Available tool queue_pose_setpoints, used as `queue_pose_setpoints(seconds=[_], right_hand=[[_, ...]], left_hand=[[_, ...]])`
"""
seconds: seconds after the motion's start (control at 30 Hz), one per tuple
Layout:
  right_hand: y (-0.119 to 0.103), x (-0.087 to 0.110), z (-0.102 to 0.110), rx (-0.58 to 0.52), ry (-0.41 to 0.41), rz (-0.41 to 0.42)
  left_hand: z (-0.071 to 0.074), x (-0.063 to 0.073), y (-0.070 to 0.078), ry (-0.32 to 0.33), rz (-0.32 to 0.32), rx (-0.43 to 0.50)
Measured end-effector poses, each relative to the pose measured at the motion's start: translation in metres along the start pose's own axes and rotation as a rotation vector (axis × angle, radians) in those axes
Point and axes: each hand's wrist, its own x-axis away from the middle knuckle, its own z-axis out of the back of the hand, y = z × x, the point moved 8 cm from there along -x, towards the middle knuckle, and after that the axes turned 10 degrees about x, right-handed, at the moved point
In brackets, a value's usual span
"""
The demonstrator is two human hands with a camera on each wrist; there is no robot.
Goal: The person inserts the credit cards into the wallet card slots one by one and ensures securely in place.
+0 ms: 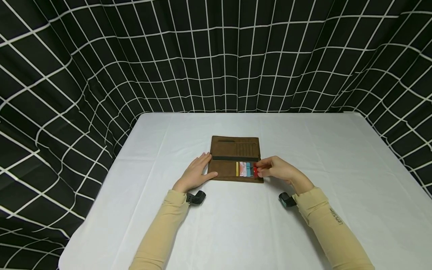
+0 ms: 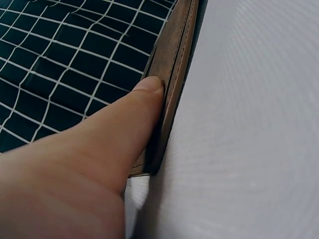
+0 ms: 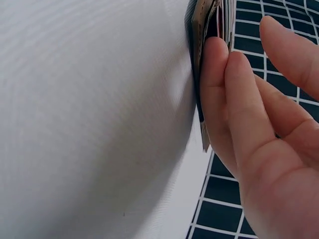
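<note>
A brown wallet (image 1: 226,150) lies spread open on the white table, several coloured cards (image 1: 243,169) overlapping in its near half. At its right end is a red card (image 1: 255,170), pinched by my right hand (image 1: 278,168) between thumb and fingers. The right wrist view shows the fingertips (image 3: 238,62) against the card edges, partly hiding them. My left hand (image 1: 195,173) rests on the wallet's left edge, fingers stretched out. Its thumb (image 2: 149,84) presses the stitched near edge in the left wrist view.
A white cloth covers the table (image 1: 236,225). Black curtains with a white grid (image 1: 229,56) hang behind it and at both sides. Dark devices (image 1: 197,197) are strapped at both wrists, near the table surface.
</note>
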Motion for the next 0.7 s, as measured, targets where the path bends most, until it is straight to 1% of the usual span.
queue_pose_setpoints(seconds=[0.1, 0.33, 0.43, 0.5, 0.7], right_hand=[[0.0, -0.001, 0.0, 0.003, 0.002, 0.0], [0.002, -0.001, 0.002, 0.005, 0.025, 0.008], [0.006, 0.003, 0.004, -0.025, 0.031, 0.011], [0.009, 0.006, 0.006, -0.026, 0.03, 0.019], [0.017, 0.02, 0.014, 0.048, 0.029, 0.028]], left_hand=[[-0.001, 0.0, 0.0, 0.005, -0.006, 0.004], [-0.004, 0.0, -0.004, -0.009, 0.024, -0.003], [-0.004, -0.001, -0.002, 0.0, 0.012, 0.004], [-0.004, -0.001, -0.001, 0.009, 0.001, 0.006], [-0.003, -0.004, -0.001, 0.024, -0.011, 0.011]])
